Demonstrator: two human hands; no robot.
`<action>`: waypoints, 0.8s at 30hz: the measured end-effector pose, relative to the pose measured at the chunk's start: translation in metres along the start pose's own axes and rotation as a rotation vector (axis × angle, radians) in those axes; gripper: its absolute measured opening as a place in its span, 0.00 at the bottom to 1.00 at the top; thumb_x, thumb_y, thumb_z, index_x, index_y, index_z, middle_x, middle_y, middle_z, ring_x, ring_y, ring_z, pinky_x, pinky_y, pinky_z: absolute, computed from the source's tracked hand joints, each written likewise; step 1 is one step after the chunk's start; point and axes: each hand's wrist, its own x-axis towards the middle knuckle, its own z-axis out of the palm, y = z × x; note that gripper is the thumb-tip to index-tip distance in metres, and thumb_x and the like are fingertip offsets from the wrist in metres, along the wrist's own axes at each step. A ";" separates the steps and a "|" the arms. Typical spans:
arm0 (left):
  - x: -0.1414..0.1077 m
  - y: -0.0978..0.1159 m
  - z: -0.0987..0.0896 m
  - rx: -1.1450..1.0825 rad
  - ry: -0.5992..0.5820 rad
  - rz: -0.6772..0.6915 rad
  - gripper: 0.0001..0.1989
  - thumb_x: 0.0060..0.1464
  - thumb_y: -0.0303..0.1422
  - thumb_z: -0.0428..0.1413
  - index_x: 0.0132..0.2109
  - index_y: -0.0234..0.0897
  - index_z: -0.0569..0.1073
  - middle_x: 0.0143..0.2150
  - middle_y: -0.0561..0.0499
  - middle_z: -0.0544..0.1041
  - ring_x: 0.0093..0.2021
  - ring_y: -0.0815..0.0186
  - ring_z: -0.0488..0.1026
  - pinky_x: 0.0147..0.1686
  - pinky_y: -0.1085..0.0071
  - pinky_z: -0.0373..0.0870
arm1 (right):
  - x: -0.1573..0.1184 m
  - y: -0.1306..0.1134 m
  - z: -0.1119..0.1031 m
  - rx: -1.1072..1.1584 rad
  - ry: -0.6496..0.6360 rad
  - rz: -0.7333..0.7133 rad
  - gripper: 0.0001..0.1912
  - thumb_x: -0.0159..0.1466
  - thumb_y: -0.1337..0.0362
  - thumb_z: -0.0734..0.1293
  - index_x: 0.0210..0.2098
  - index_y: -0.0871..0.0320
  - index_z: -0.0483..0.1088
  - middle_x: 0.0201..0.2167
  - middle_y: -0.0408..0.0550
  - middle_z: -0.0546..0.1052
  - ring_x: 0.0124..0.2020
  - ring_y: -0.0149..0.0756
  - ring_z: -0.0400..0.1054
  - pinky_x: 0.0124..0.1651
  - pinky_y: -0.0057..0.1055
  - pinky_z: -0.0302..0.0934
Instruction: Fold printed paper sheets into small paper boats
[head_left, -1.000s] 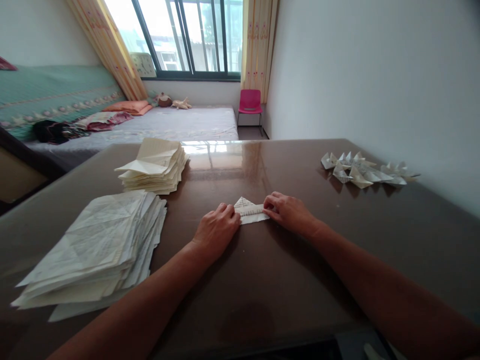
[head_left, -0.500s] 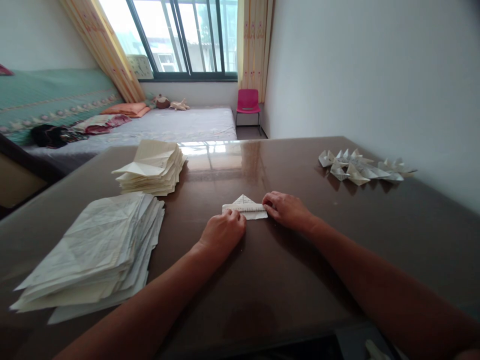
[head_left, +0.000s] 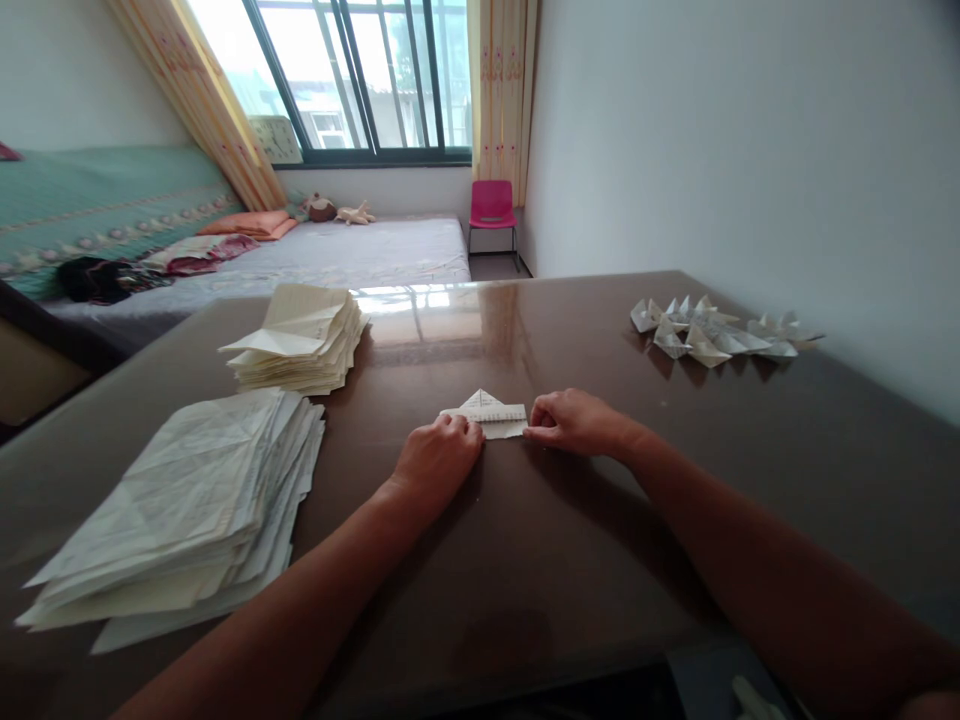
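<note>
A small sheet of folded paper (head_left: 499, 413) with printed lines lies flat on the brown table, its top forming a triangle above a folded band. My left hand (head_left: 442, 450) is closed over its left part, fingertips pressing it down. At the lower right corner of the paper is my right hand (head_left: 574, 422), its fingers curled and thumb and forefinger pinched at the edge. Several finished folded paper shapes (head_left: 709, 345), with pointed tips, stand together on the far right of the table.
On the left are a stack of creased white paper (head_left: 202, 470) and, behind it, a stack of cream paper (head_left: 300, 335). The glossy table (head_left: 420, 600) carries everything. Beyond it are a bed (head_left: 390, 245), a pink chair (head_left: 492, 205) and a wall on the right.
My right hand has slid from the paper's upper right edge down to its lower right corner. My left hand stays on the paper. The whole view has shifted slightly.
</note>
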 end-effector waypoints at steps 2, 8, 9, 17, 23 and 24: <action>0.001 0.001 0.001 -0.019 0.017 -0.014 0.11 0.62 0.30 0.47 0.39 0.33 0.74 0.37 0.41 0.76 0.40 0.55 0.73 0.30 0.67 0.68 | 0.001 -0.002 0.002 0.048 -0.004 0.009 0.13 0.58 0.51 0.67 0.30 0.54 0.75 0.29 0.44 0.80 0.29 0.33 0.72 0.27 0.25 0.54; 0.001 0.009 0.004 -0.040 0.047 -0.029 0.23 0.63 0.44 0.43 0.39 0.30 0.74 0.35 0.37 0.76 0.39 0.51 0.74 0.30 0.64 0.67 | 0.007 -0.004 0.011 0.279 -0.035 0.056 0.11 0.59 0.57 0.65 0.27 0.58 0.74 0.22 0.44 0.78 0.21 0.30 0.69 0.24 0.23 0.55; 0.001 0.010 0.004 -0.040 0.044 -0.029 0.24 0.63 0.45 0.43 0.38 0.30 0.74 0.35 0.37 0.76 0.38 0.51 0.74 0.31 0.64 0.67 | 0.008 -0.004 0.013 0.341 -0.046 0.045 0.11 0.58 0.59 0.65 0.27 0.59 0.73 0.22 0.44 0.78 0.21 0.29 0.69 0.23 0.23 0.56; 0.004 0.018 0.003 -0.048 0.036 -0.065 0.22 0.63 0.43 0.45 0.40 0.27 0.73 0.35 0.35 0.76 0.37 0.51 0.75 0.32 0.64 0.66 | 0.009 -0.001 0.014 0.499 0.021 0.018 0.07 0.59 0.63 0.63 0.30 0.60 0.70 0.23 0.43 0.76 0.22 0.28 0.67 0.25 0.22 0.57; 0.004 0.015 0.005 -0.052 0.028 -0.062 0.17 0.63 0.37 0.46 0.39 0.29 0.74 0.36 0.36 0.76 0.38 0.51 0.75 0.32 0.64 0.67 | -0.001 0.008 -0.002 -0.056 0.102 -0.207 0.12 0.57 0.67 0.66 0.41 0.50 0.73 0.39 0.42 0.75 0.31 0.29 0.68 0.32 0.24 0.54; 0.004 0.015 0.005 -0.049 0.025 -0.061 0.18 0.63 0.38 0.45 0.39 0.29 0.74 0.36 0.36 0.76 0.38 0.52 0.75 0.32 0.64 0.66 | -0.002 0.007 -0.004 -0.121 0.101 -0.238 0.13 0.59 0.66 0.65 0.43 0.49 0.73 0.41 0.42 0.75 0.31 0.29 0.68 0.31 0.24 0.53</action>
